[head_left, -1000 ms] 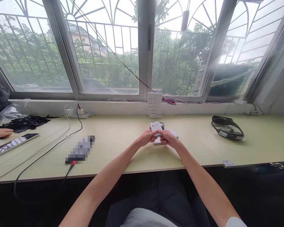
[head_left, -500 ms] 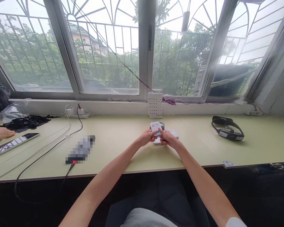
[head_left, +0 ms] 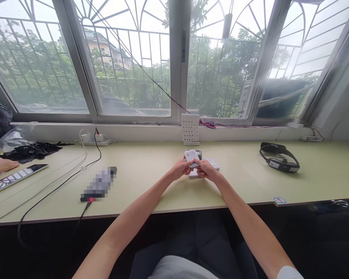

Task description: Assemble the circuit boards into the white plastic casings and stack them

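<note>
Between my hands, above the table, is a small flat white box (head_left: 191, 155) with rounded corners, fine print and a blue spot near its lower edge. My left hand (head_left: 181, 168) grips its left side, fingers closed. On the lower right edge, my right hand (head_left: 207, 169) pinches it with the thumb by the blue spot. Beneath and beside my hands lie more white boxes (head_left: 213, 163), partly covered by the fingers. A dark object (head_left: 199, 154) shows just behind the held box; its kind is hidden.
Behind stands a white perforated block (head_left: 190, 130) at the sill. A black headset with a strap (head_left: 280, 158) lies right. Left are a blurred-out device (head_left: 99, 184) on a black cable, a phone (head_left: 19, 177), another person's hand (head_left: 1, 165) and black scraps (head_left: 31, 151). A power strip (head_left: 95, 142) sits behind.
Almost nothing differs. Both hands keep hold of the white box, with only a very slight shift of the fingers and the view.
</note>
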Tool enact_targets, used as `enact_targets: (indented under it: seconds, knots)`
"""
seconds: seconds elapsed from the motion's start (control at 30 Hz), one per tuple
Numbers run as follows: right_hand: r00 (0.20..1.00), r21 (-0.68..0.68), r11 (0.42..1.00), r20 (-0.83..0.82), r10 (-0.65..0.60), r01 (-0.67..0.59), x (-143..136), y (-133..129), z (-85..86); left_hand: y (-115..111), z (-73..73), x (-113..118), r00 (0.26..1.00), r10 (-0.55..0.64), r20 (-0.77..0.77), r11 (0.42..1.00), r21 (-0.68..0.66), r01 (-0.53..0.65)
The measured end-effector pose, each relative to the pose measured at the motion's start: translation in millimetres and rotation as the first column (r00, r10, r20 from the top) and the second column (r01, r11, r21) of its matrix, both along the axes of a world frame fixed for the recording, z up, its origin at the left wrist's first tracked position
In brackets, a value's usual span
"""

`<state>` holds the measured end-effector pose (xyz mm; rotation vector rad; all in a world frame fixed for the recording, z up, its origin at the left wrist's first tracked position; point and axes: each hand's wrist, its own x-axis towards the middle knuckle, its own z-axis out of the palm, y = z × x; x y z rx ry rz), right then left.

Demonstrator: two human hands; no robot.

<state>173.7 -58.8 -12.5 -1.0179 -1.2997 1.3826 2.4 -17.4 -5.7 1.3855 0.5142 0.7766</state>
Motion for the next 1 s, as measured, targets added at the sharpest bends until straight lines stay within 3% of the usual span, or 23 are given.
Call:
enact_targets:
  seconds: [0.3,0.4,0.5,0.6,0.7,0.8,1.0]
  knots:
    - [0.999,0.031,0.998,0.017,-0.047,0.046,-3.0,-0.7,-0.1,1.1,0.4,2.0,0.998,0.066,0.009,0.997,0.025,-0.066]
    - [0.978,0.144,0.977,0.113,-0.177,0.160,-4.5,1.7,-2.4,-0.5,2.1,2.0,0.988,0.154,-0.017,0.986,0.065,-0.152]
    - [0.918,0.316,0.905,0.183,-0.353,0.285,-4.2,5.4,-5.6,-2.0,2.4,2.6,0.961,0.268,-0.073,0.959,0.118,-0.258]
    - [0.895,0.393,0.875,0.218,-0.389,0.284,-2.6,9.0,-9.1,-2.9,0.8,3.9,0.919,0.370,-0.133,0.902,0.287,-0.321]
    - [0.897,0.416,0.881,0.263,-0.356,0.227,-0.9,11.0,-11.7,-4.3,-2.1,4.8,0.878,0.453,-0.152,0.784,0.537,-0.311]
    - [0.900,0.410,0.889,0.278,-0.335,0.204,-0.8,10.4,-11.8,-6.1,-5.2,5.5,0.861,0.488,-0.140,0.684,0.674,-0.278]
    - [0.851,0.431,0.878,0.362,-0.381,0.209,-3.4,4.5,-6.5,-8.2,-9.3,7.2,0.887,0.442,-0.135,0.645,0.735,-0.210]
